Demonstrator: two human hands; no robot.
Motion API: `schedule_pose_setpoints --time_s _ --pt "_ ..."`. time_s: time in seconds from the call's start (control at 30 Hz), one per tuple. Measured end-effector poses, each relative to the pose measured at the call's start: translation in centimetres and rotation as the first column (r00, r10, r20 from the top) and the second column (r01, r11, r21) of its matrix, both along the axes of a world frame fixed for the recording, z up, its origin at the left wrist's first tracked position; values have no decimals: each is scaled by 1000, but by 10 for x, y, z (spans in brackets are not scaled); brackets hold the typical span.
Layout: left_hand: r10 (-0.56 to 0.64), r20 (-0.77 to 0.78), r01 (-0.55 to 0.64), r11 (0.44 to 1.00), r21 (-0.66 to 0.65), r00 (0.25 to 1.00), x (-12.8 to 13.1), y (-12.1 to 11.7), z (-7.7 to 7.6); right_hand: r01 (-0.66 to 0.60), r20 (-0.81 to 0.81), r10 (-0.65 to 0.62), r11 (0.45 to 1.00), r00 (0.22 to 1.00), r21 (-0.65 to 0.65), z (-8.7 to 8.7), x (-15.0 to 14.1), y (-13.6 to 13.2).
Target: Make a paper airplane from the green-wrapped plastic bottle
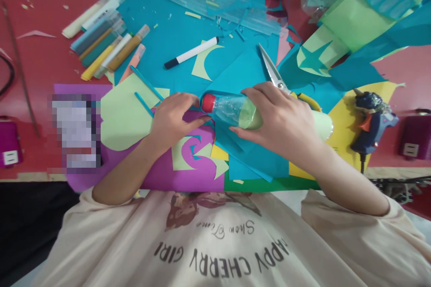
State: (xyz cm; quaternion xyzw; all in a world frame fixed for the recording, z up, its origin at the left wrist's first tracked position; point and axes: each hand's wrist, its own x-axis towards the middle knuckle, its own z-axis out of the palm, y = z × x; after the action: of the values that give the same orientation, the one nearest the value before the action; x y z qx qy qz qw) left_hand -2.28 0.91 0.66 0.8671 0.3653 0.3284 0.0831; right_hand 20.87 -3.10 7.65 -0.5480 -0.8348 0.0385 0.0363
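A clear plastic bottle [235, 110] with a red cap lies on its side on a teal paper sheet [249, 152]. Light green paper wraps the bottle's body. My right hand [283, 123] lies over the bottle, fingers curled round it. Just left of the cap, my left hand [173, 119] rests with its fingers bent, pressing the teal sheet's edge. Purple paper [161, 175] with green cut-outs lies under both hands.
Scissors [276, 74] lie just behind my right hand. A blue glue gun [370, 123] stands at the right on yellow paper. A black-capped white marker [191, 53] and several glitter tubes [104, 38] lie at the back left. Paper scraps cover the red table [40, 63].
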Motion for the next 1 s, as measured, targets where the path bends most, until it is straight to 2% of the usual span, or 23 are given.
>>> schedule_pose_setpoints --time_s 0.2,0.5,0.7,0.83,1.0 --pt "-22 -52 29 990 136 998 -1 2 2 3 7 -3 1000 1000 2 -3 -2 -2" --pt "-40 -129 45 998 39 991 -7 -1 -6 10 1 -10 1000 1000 14 -7 -3 -4" --pt "-19 -184 30 998 55 983 -6 -1 -6 18 5 -18 999 1000 29 -9 -3 -4" --pt "-42 -175 46 999 19 984 -6 -1 -5 16 12 -16 1000 1000 22 -9 -3 -4" --pt "-54 -135 69 992 109 989 -5 0 -4 21 1 -21 1000 1000 20 -9 -4 -4"
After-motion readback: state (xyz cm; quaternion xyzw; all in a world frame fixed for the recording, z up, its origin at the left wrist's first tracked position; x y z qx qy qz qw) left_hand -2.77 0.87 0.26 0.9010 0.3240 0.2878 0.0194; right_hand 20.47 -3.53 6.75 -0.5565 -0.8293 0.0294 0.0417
